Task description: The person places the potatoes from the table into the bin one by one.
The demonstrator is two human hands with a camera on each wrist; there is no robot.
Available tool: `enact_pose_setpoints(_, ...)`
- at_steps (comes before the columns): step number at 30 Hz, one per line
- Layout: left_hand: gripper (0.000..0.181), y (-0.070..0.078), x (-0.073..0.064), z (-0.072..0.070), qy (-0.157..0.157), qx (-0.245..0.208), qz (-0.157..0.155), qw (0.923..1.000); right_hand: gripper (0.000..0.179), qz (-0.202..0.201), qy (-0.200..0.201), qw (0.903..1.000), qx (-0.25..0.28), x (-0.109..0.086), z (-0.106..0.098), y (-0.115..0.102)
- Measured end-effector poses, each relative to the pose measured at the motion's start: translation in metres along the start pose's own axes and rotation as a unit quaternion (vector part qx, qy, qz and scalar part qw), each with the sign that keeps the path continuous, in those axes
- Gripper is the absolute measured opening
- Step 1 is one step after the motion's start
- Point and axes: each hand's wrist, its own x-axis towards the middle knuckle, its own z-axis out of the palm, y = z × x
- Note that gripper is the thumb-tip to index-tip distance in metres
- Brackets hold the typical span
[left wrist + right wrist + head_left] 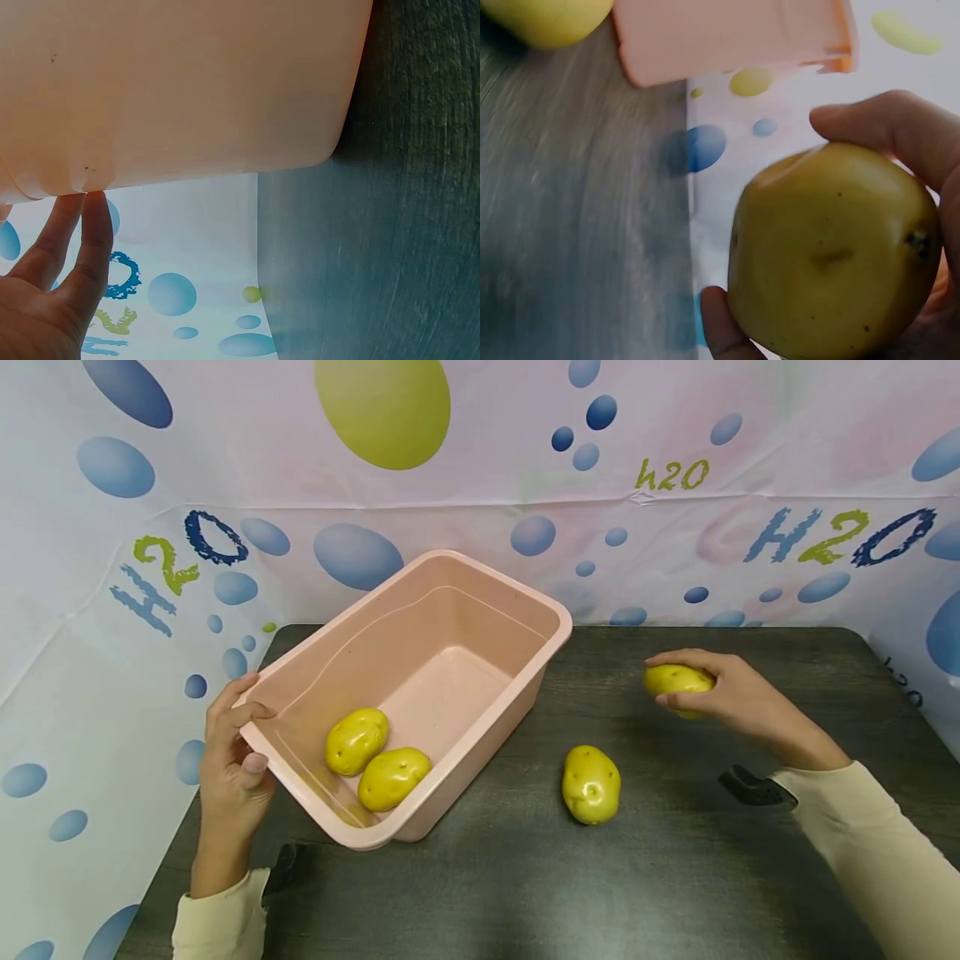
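My left hand [236, 768] grips the near left corner of a pink plastic tub [480, 768], fingers over its rim. Two yellow potatoes, one [357, 742] behind the other [393, 779], lie together at the tub's near end. Right of the tub, my right hand [738, 697] holds a third potato [677, 681] between thumb and fingers; this potato [832, 255] fills much of the right wrist view. Another potato [591, 785] sits on the table between the tub and my right hand. In the left wrist view, fingers [96, 232] touch the tub's outer wall [187, 90].
The dark wood-grain table [525, 893] ends at the back against a white and pink sheet [480, 485] printed with bubbles and H2O lettering. The same sheet runs along the left and right sides. Dark wrist straps show at both sleeves.
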Motion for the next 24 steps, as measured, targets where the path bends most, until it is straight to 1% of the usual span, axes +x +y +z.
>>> enact_pose_setpoints(3,0.07,0.0,0.0,0.0,0.001,-0.001,-0.003,1.0,0.053,0.001,-0.015,0.9996,0.023,-0.003,-0.003,-0.005)
enact_pose_setpoints(5,0.07,0.0,0.0,0.0,0.0,-0.001,-0.004,1.0,0.051,-0.006,-0.023,0.999,0.037,-0.004,-0.005,-0.009)
enact_pose_setpoints(9,0.07,0.001,0.001,-0.001,-0.001,-0.001,-0.003,1.0,0.046,-0.032,-0.04,0.9965,0.066,-0.007,-0.009,-0.017)
enact_pose_setpoints(12,0.069,0.001,0.001,-0.001,-0.002,-0.001,-0.003,1.0,0.044,-0.052,-0.06,0.9929,0.089,-0.007,-0.013,-0.023)
enact_pose_setpoints(18,0.068,0.0,0.001,-0.001,-0.001,-0.001,-0.003,1.0,0.044,-0.075,-0.115,0.9812,0.135,-0.007,-0.019,-0.04)
enact_pose_setpoints(24,0.069,0.001,0.001,-0.001,0.001,-0.001,-0.006,1.0,0.047,-0.111,-0.168,0.9644,0.172,-0.005,-0.025,-0.062)
